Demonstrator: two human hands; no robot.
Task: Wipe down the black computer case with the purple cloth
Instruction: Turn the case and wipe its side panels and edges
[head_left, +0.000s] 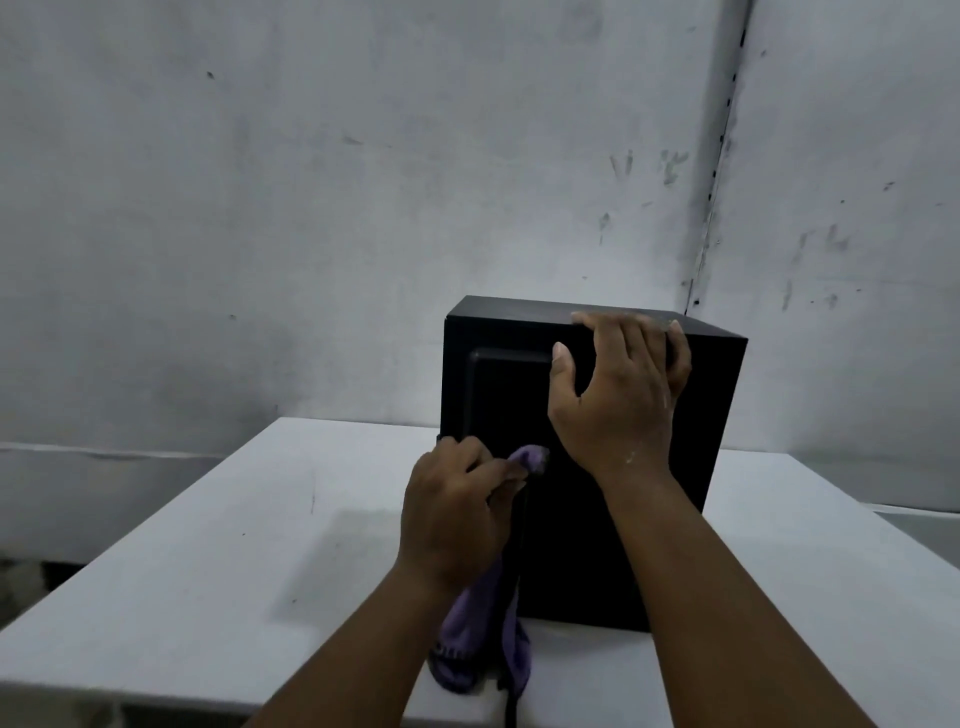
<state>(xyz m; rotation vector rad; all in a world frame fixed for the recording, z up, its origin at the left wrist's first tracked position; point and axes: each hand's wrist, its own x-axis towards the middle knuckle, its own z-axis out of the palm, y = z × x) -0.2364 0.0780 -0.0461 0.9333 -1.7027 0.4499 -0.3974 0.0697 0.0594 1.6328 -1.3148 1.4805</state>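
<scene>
Black computer case (582, 519) stands upright, long axis vertical; right hand (621, 400) grips its top edge, left hand (457, 512) below clutches purple cloth (480, 644) against its front.

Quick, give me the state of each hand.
Left hand: grips the purple cloth against the black computer case.
Right hand: fingers curled over the case's top edge, steadying it.
</scene>
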